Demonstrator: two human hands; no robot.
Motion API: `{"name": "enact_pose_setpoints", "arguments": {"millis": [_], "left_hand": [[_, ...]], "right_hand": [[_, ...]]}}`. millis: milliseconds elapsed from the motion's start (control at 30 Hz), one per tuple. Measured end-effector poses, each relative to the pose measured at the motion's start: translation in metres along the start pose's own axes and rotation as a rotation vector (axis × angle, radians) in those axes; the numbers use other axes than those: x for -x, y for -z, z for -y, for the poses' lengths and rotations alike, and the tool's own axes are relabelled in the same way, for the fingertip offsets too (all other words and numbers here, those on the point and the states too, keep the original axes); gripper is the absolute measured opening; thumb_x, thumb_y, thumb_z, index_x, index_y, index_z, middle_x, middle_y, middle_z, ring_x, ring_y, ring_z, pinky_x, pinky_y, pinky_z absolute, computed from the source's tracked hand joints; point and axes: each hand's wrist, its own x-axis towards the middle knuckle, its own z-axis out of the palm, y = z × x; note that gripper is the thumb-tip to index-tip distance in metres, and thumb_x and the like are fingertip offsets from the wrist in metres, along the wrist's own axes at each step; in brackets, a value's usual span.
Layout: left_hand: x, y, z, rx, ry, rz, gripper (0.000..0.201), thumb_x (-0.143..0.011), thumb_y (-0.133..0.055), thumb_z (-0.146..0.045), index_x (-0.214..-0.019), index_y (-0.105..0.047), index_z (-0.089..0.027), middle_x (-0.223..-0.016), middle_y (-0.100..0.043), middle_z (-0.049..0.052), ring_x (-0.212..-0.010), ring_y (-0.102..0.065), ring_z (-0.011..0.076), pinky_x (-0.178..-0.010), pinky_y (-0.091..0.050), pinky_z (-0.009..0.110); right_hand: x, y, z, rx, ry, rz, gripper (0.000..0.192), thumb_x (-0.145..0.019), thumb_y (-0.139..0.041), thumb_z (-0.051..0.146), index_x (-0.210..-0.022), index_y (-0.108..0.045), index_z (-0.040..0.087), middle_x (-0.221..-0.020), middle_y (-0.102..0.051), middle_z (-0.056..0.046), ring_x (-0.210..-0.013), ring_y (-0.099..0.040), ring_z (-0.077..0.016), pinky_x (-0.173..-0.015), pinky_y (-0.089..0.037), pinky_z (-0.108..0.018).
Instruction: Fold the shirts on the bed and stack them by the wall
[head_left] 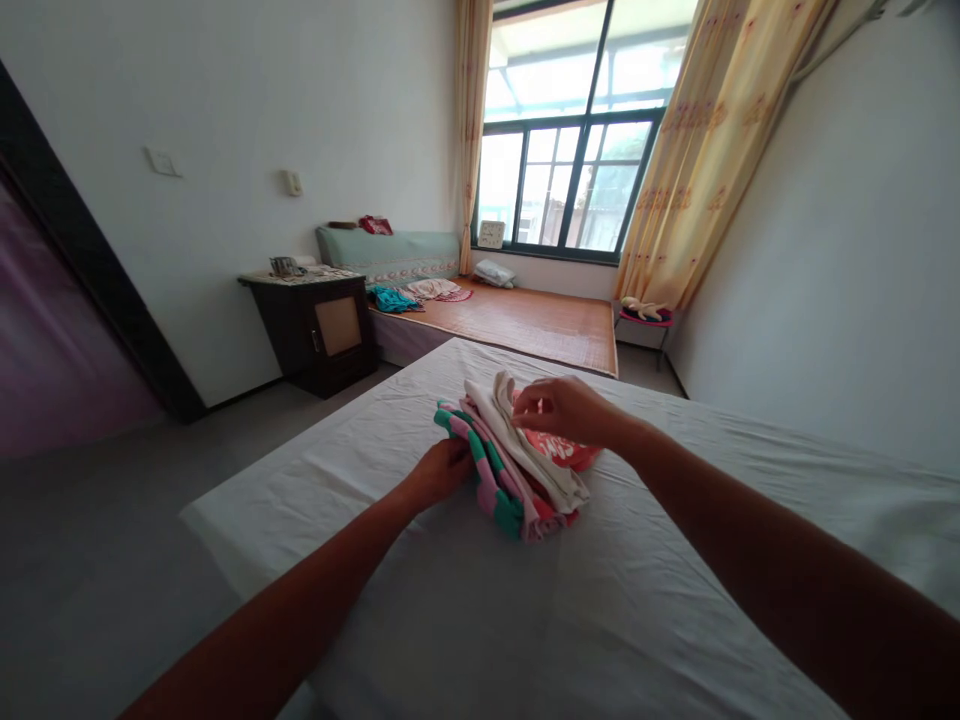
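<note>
Fingers of the left hand [437, 474] are partly hidden by the green-and-pink folded garment [489, 488]; whether it is gripped cannot be told. Beside the cream folded garment [541, 458], the right hand [568, 405] is held with curled fingers, its grip unclear. Coral lettered fabric [583, 459] is seen below. All are supported by the white sheet [322, 490].

Bright window [574, 185], upper right of centre, between patterned curtains [694, 150]; white walls [360, 100]; dark cabinet [289, 330], centre left; grey floor [97, 560], lower left.
</note>
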Motion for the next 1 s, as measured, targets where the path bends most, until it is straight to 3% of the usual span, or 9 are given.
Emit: {"name": "enact_pose_setpoints", "arguments": {"millis": [100,267,433,500,600,700,767,900,1000], "left_hand": [[0.002,0.001,-0.002,-0.068,-0.028,-0.044,0.026,-0.074,-0.059,-0.039,-0.075,-0.066,-0.014,-0.070,-0.067,0.005,-0.076,-0.063,0.0241,-0.064,-0.048,0.028],[0.002,0.003,-0.013,-0.081,-0.067,-0.081,0.021,-0.072,-0.060,-0.035,-0.068,-0.066,-0.016,-0.066,-0.067,0.004,-0.080,-0.064,0.0266,-0.067,-0.050,0.030],[-0.001,0.023,-0.043,0.093,-0.129,-0.106,0.025,-0.077,-0.059,-0.038,-0.074,-0.064,-0.014,-0.067,-0.063,0.002,-0.067,-0.061,0.0176,-0.062,-0.051,0.027],[-0.002,0.040,-0.063,0.218,-0.154,-0.148,0.027,-0.079,-0.059,-0.041,-0.081,-0.063,-0.014,-0.071,-0.063,0.000,-0.067,-0.060,0.0149,-0.064,-0.052,0.027],[-0.006,0.074,-0.088,0.444,-0.281,-0.372,0.027,-0.079,-0.060,-0.043,-0.088,-0.059,-0.017,-0.077,-0.062,-0.001,-0.069,-0.061,0.0118,-0.066,-0.052,0.025],[-0.011,0.107,-0.088,0.521,-0.417,-0.718,0.025,-0.077,-0.061,-0.042,-0.081,-0.052,-0.019,-0.065,-0.054,-0.005,-0.053,-0.052,0.0076,-0.054,-0.047,0.019],[-0.013,0.122,-0.068,0.358,-0.367,-0.840,0.024,-0.078,-0.058,-0.041,-0.076,-0.051,-0.019,-0.057,-0.046,-0.007,-0.046,-0.045,0.0071,-0.047,-0.040,0.017],[-0.003,0.134,-0.015,-0.313,-0.082,-0.631,0.027,-0.077,-0.056,-0.043,-0.082,-0.059,-0.017,-0.072,-0.060,0.001,-0.064,-0.057,0.0152,-0.058,-0.045,0.023],[0.012,0.125,-0.003,-0.662,-0.079,-0.619,0.032,-0.078,-0.053,-0.041,-0.097,-0.062,-0.017,-0.099,-0.064,0.009,-0.086,-0.061,0.0213,-0.074,-0.046,0.029]], "right_hand": [[0.001,-0.016,0.014,0.040,0.043,0.044,0.017,-0.076,-0.064,0.039,-0.081,-0.071,0.025,-0.081,-0.068,0.000,-0.069,-0.056,-0.0130,-0.060,-0.033,-0.023],[-0.003,-0.025,0.004,0.045,-0.043,0.192,0.006,-0.068,-0.061,0.023,-0.070,-0.067,0.023,-0.068,-0.065,0.002,-0.058,-0.053,-0.0117,-0.053,-0.031,-0.023],[-0.014,-0.007,-0.012,-0.087,-0.080,-0.040,0.011,-0.072,-0.056,0.021,-0.074,-0.067,0.018,-0.071,-0.064,0.001,-0.063,-0.052,-0.0112,-0.059,-0.036,-0.022],[-0.018,0.000,-0.013,-0.195,-0.037,-0.006,0.015,-0.076,-0.055,0.024,-0.078,-0.068,0.017,-0.073,-0.065,0.001,-0.066,-0.054,-0.0115,-0.061,-0.038,-0.022],[-0.019,-0.004,-0.010,-0.269,0.038,0.174,0.016,-0.076,-0.058,0.026,-0.083,-0.071,0.019,-0.078,-0.068,0.000,-0.070,-0.058,-0.0125,-0.063,-0.040,-0.022],[-0.009,-0.024,-0.009,-0.071,-0.025,0.222,0.022,-0.068,-0.068,0.029,-0.090,-0.071,0.023,-0.084,-0.070,-0.001,-0.072,-0.061,-0.0156,-0.061,-0.039,-0.023],[0.002,-0.041,-0.009,0.082,-0.093,0.241,0.025,-0.067,-0.071,0.031,-0.090,-0.071,0.024,-0.084,-0.071,-0.004,-0.072,-0.062,-0.0186,-0.057,-0.037,-0.025],[0.018,-0.059,-0.012,0.228,-0.164,0.264,0.015,-0.071,-0.066,0.028,-0.084,-0.070,0.022,-0.084,-0.072,-0.009,-0.072,-0.065,-0.0222,-0.053,-0.036,-0.026],[0.017,-0.049,-0.012,0.310,-0.261,0.157,0.015,-0.080,-0.057,0.026,-0.085,-0.070,0.020,-0.086,-0.072,-0.013,-0.076,-0.065,-0.0226,-0.057,-0.039,-0.027]]}}
